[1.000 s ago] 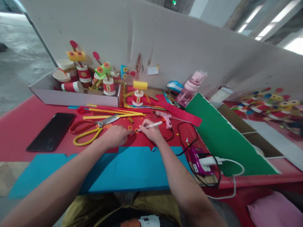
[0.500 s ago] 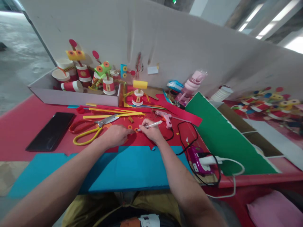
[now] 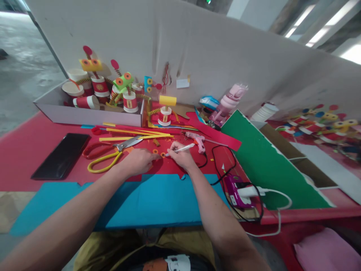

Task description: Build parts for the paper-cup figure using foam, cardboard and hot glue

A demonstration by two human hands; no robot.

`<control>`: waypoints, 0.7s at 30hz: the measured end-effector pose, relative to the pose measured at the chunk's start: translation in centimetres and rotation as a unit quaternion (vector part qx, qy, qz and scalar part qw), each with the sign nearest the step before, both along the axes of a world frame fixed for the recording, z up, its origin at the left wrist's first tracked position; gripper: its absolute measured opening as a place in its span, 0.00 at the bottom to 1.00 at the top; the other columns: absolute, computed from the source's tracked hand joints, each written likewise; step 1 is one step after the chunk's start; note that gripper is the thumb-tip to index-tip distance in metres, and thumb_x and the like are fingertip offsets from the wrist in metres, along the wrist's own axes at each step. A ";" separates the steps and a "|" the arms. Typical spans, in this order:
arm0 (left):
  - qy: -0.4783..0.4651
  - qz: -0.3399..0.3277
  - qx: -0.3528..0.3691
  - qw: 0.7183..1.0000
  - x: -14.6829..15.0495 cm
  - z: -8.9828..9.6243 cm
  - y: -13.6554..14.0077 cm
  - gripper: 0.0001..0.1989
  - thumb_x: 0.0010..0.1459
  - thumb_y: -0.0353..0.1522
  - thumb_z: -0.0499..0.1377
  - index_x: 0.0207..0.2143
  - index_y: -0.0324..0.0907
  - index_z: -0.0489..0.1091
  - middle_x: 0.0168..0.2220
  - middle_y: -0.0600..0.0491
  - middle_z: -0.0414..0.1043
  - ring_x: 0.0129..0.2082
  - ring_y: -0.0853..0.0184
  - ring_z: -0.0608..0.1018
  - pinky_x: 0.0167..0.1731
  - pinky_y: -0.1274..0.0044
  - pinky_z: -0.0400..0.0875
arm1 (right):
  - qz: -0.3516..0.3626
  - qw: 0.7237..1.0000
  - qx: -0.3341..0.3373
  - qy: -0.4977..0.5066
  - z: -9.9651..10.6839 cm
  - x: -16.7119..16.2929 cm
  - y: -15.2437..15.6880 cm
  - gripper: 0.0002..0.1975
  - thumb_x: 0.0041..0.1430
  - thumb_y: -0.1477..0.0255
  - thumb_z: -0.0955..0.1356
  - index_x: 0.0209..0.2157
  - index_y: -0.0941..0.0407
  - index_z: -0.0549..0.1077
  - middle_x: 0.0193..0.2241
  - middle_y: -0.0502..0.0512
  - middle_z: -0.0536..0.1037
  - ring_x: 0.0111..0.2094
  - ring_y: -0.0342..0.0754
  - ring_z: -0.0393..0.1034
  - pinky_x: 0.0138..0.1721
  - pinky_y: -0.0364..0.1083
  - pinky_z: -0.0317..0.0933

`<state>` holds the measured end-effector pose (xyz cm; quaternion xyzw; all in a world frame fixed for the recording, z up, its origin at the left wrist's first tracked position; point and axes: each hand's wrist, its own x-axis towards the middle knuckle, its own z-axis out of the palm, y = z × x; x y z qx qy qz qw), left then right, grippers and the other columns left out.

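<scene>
A white pen (image 3: pixel 184 148) is in the fingers of my right hand (image 3: pixel 182 157), its tip beside a small orange paper ring (image 3: pixel 163 154) on the red table. My left hand (image 3: pixel 139 160) rests to the left, index finger stretched out towards that ring; its other fingers look curled and are partly hidden. Just beyond this finger lies a second orange ring (image 3: pixel 155 151). Behind them is a short folded paper spring (image 3: pixel 156 142). Large scissors (image 3: pixel 117 149) with red and yellow handles lie partly open left of my left hand. A pink glue gun (image 3: pixel 197 140) lies past my right hand.
A black phone (image 3: pixel 62 156) lies at left. Paper-cup figures stand in a white box (image 3: pixel 96 119), and another figure (image 3: pixel 164 116) stands beside it. Yellow paper strips (image 3: pixel 135 131), a pink bottle (image 3: pixel 229 99), a green board (image 3: pixel 270 165) and a purple power strip (image 3: pixel 238 192) with cables surround the work area.
The pen tip has shifted slightly right, off the orange ring's edge. My left hand has stayed almost still, and the view has moved only a little.
</scene>
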<state>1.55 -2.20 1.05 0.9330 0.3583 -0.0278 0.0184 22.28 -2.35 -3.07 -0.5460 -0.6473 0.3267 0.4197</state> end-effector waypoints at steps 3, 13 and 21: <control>-0.004 0.001 0.004 1.000 0.0 0.0 0.0 0.25 0.55 0.28 0.49 0.54 0.50 0.66 0.32 0.49 0.76 0.33 0.62 0.77 0.30 0.76 0.66 | 0.002 1.000 -0.003 0.002 -0.1 0.0 0.0 0.09 0.51 0.68 0.65 0.22 0.54 0.62 0.18 0.44 0.64 0.21 0.41 0.61 0.23 0.40 0.53; -0.005 0.000 0.012 1.000 0.1 0.0 -0.1 0.25 0.54 0.27 0.49 0.54 0.49 0.67 0.33 0.48 0.77 0.34 0.61 0.78 0.30 0.76 0.67 | -0.007 1.000 -0.003 0.014 0.3 -0.1 -0.1 0.09 0.51 0.68 0.65 0.22 0.54 0.61 0.17 0.44 0.64 0.22 0.43 0.66 0.23 0.40 0.53; -0.010 -0.004 0.012 1.000 0.0 -0.1 0.0 0.25 0.54 0.27 0.48 0.54 0.48 0.68 0.32 0.48 0.77 0.34 0.61 0.78 0.30 0.76 0.67 | -0.006 1.000 -0.007 0.014 0.4 -0.3 -0.1 0.10 0.52 0.66 0.65 0.22 0.54 0.61 0.17 0.44 0.64 0.22 0.43 0.65 0.23 0.40 0.54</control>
